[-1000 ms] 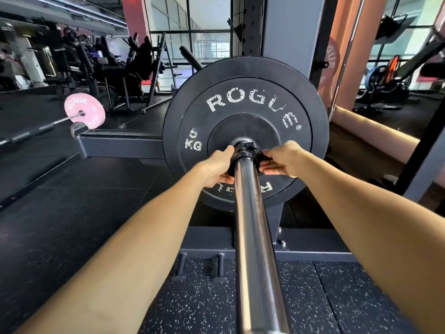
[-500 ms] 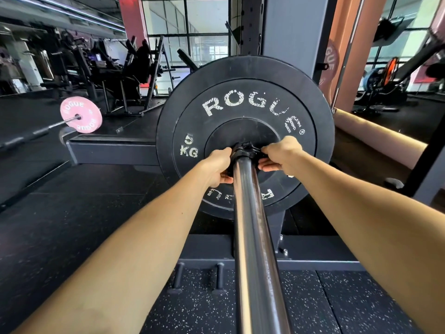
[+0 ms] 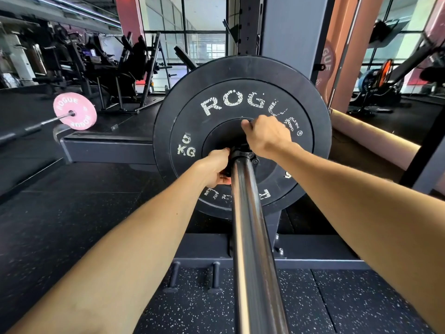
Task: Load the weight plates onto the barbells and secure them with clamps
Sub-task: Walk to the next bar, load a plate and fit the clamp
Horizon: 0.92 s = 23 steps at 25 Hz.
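A black 5 kg Rogue plate (image 3: 240,97) sits on the steel barbell sleeve (image 3: 250,237), which runs from the bottom of the view up to the plate's hub. A black clamp (image 3: 242,154) rings the sleeve right against the plate. My left hand (image 3: 214,168) grips the clamp's left side. My right hand (image 3: 266,136) is raised over the hub just above the clamp with its fingers curled; the hand hides the part of the clamp they hold.
A pink Rogue plate (image 3: 75,111) is on another barbell at the far left. The grey rack upright (image 3: 289,32) stands behind the black plate and its base beam (image 3: 313,249) crosses below. Two storage pegs (image 3: 193,277) stick up from the speckled floor mat (image 3: 361,304).
My right hand has swung from the clamp's right side up over the hub. My left hand stays on the clamp's left side. The view has drawn closer to the plate.
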Each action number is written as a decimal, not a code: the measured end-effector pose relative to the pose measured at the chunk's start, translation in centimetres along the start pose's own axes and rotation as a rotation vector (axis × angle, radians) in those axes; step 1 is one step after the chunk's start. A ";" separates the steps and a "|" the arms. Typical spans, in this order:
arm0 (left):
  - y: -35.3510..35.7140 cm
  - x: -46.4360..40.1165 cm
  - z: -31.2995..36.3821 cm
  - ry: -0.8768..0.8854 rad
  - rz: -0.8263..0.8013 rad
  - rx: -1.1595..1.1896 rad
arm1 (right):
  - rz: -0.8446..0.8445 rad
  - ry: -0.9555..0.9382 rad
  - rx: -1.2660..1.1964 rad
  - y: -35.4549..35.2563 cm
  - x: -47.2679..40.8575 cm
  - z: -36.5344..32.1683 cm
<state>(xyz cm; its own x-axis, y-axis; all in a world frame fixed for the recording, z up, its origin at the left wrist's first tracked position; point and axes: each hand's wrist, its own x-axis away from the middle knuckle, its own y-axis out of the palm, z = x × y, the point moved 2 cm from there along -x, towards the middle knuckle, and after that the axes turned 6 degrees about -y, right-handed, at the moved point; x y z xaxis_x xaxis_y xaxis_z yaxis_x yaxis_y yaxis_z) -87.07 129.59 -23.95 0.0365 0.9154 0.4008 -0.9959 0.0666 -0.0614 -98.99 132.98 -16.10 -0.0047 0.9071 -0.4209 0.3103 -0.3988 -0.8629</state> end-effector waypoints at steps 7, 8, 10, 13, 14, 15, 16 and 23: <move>0.0 0.4 -0.1 0.003 -0.024 -0.019 | -0.132 -0.220 0.043 1.4 0.7 -0.8; 0.0 0.4 -0.1 0.013 -0.029 -0.037 | -0.155 -0.175 -0.019 1.2 0.7 -0.5; -0.1 0.6 0.0 0.030 -0.020 -0.088 | -0.140 -0.059 -0.143 0.9 0.9 0.3; -0.3 1.3 0.7 -0.004 -0.035 -0.124 | -0.005 0.214 -0.293 1.5 1.7 2.5; -0.2 1.5 1.0 -0.033 -0.056 -0.128 | -0.016 0.309 -0.373 2.1 2.1 3.3; -0.1 1.6 1.2 -0.056 -0.075 -0.138 | -0.059 0.397 -0.483 3.0 2.5 4.0; 0.1 1.8 1.3 -0.069 -0.091 -0.155 | -0.109 0.480 -0.603 4.0 3.0 4.6; 0.5 1.5 1.1 -0.038 -0.060 -0.092 | -0.125 0.660 -1.019 6.8 3.4 4.7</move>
<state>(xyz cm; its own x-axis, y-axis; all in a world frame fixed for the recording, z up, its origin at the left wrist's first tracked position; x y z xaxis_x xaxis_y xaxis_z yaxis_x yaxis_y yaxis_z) -87.55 130.60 -22.36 0.0908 0.8930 0.4408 -0.9801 0.1587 -0.1194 -101.33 132.76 -24.74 0.3041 0.9440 0.1282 0.9470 -0.2849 -0.1485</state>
